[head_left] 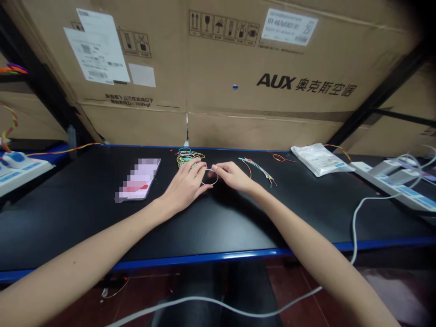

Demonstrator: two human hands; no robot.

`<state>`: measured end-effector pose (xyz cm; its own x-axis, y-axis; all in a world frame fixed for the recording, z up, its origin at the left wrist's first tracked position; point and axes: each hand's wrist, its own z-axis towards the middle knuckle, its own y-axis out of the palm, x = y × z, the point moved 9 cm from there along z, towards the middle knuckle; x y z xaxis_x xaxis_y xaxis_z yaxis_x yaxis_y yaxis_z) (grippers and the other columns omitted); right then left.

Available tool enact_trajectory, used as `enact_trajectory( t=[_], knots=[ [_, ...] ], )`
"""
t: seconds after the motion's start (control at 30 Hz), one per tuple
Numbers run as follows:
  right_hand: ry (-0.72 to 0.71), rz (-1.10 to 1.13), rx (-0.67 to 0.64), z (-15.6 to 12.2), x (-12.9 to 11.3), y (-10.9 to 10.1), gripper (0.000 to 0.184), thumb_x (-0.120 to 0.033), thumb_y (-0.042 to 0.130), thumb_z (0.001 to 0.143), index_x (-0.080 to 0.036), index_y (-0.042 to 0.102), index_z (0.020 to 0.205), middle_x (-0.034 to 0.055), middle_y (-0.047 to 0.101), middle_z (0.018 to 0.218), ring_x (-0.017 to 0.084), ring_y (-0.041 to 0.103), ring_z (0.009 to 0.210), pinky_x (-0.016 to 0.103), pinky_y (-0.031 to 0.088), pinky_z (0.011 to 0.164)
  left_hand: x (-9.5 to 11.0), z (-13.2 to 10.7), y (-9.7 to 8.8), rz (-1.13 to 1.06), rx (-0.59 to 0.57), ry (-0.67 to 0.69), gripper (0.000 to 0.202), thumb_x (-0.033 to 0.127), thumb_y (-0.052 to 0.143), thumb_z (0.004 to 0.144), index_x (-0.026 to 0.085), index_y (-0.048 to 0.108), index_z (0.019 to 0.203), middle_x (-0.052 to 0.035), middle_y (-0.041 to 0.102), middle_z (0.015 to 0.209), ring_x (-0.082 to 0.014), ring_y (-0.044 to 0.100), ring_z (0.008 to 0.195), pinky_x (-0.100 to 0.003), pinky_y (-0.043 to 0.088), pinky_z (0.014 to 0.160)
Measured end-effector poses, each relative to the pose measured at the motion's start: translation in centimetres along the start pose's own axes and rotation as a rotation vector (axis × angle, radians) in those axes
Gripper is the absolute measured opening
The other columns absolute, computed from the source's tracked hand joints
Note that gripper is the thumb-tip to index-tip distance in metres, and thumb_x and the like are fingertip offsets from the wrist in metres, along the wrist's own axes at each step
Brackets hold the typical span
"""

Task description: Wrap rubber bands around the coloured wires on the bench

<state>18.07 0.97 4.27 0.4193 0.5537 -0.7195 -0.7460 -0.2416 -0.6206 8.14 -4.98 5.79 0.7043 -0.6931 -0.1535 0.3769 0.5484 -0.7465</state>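
Both bare arms, left arm [102,243] and right arm [306,231], reach forward and converge. The left hand [182,186] is palm down, fingers extended, thumb spread from them. The right hand [233,176], just beside it, bends its fingers inward, thumb near their tips.

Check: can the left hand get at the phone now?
Likely yes: the phone lies left of the left hand, with only black tabletop between, though that hand is at the white loop.

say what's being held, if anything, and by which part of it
A thin white loop, its upper right edge pinched by the right hand; whether the left hand grips it is unclear.
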Motion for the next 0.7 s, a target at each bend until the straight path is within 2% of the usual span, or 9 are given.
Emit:
enact_trajectory(
  t=[0.13, 0.27, 0.33, 0.43, 0.6, 0.7],
  knots=[
    [-0.235, -0.408, 0.197, -0.8, -2.4, -0.9, 0.025, -0.032, 0.053, 0.094, -0.015, 0.071, 0.095, 0.0121, 0.068, 0.104, 0.022, 0.06, 0.095, 0.039, 0.047, 0.09, -0.2, 0.0, -0.1, -0.018, 0.016, -0.026, 0.044, 0.034, 0.063, 0.089, 0.006, 0.058, 0.122, -0.0227, 0.062, 0.123, -0.0367, 0.051, 0.127, -0.053, 0.048, 0.102],
    [-0.31, -0.471, 0.247, -1.2, -3.1, -0.4, 0.024, -0.026, 0.052, 0.095, -0.016, 0.073, 0.092, 0.0127, 0.068, 0.109, 0.023, 0.058, 0.103, 0.04, 0.049, 0.093, -0.2, 0.0, 0.1, -0.019, 0.005, -0.023, 0.046, 0.031, 0.065, 0.088, 0.005, 0.057, 0.124, -0.024, 0.06, 0.127, -0.0359, 0.05, 0.129, -0.052, 0.046, 0.105],
    [-0.306, -0.433, 0.232, -1.1, -3.1, -0.1, 0.026, -0.023, 0.049, 0.096, -0.017, 0.074, 0.09, 0.0117, 0.069, 0.11, 0.023, 0.057, 0.107, 0.041, 0.048, 0.096, -0.1, 0.0, 0.2, -0.014, -0.006, -0.016, 0.046, 0.03, 0.065, 0.087, 0.004, 0.056, 0.124, -0.0246, 0.059, 0.129, -0.0357, 0.049, 0.13, -0.052, 0.045, 0.106],
    [-0.256, -0.262, 0.164, -0.7, -2.7, -0.2, 0.024, -0.021, 0.05, 0.095, -0.018, 0.073, 0.088, 0.0088, 0.071, 0.108, 0.022, 0.059, 0.109, 0.039, 0.045, 0.099, -0.2, 0.0, 0.2, -0.03, -0.005, -0.011, 0.047, 0.029, 0.065, 0.087, 0.006, 0.055, 0.127, -0.0236, 0.06, 0.13, -0.0358, 0.049, 0.131, -0.053, 0.046, 0.106],
    [-0.077, 0.112, -0.121, -0.1, -0.9, 0.8, 0.034, -0.031, 0.043, 0.098, -0.016, 0.067, 0.078, 0.005, 0.071, 0.086, 0.016, 0.064, 0.083, 0.031, 0.048, 0.084, -0.3, 0.0, 0.0, -0.02, 0.009, 0.011, 0.048, 0.029, 0.065, 0.088, 0.006, 0.055, 0.128, -0.0248, 0.059, 0.131, -0.0364, 0.047, 0.133, -0.053, 0.045, 0.107],
    [-0.043, 0.121, -0.07, 0.1, -0.3, 0.4, 0.035, -0.033, 0.042, 0.098, -0.015, 0.065, 0.08, 0.0044, 0.07, 0.085, 0.016, 0.062, 0.08, 0.03, 0.046, 0.082, -0.5, -0.1, -0.4, 0.008, 0.052, -0.014, 0.048, 0.034, 0.063, 0.089, 0.004, 0.056, 0.126, -0.0259, 0.057, 0.132, -0.0372, 0.048, 0.132, -0.053, 0.045, 0.106]
  ],
)
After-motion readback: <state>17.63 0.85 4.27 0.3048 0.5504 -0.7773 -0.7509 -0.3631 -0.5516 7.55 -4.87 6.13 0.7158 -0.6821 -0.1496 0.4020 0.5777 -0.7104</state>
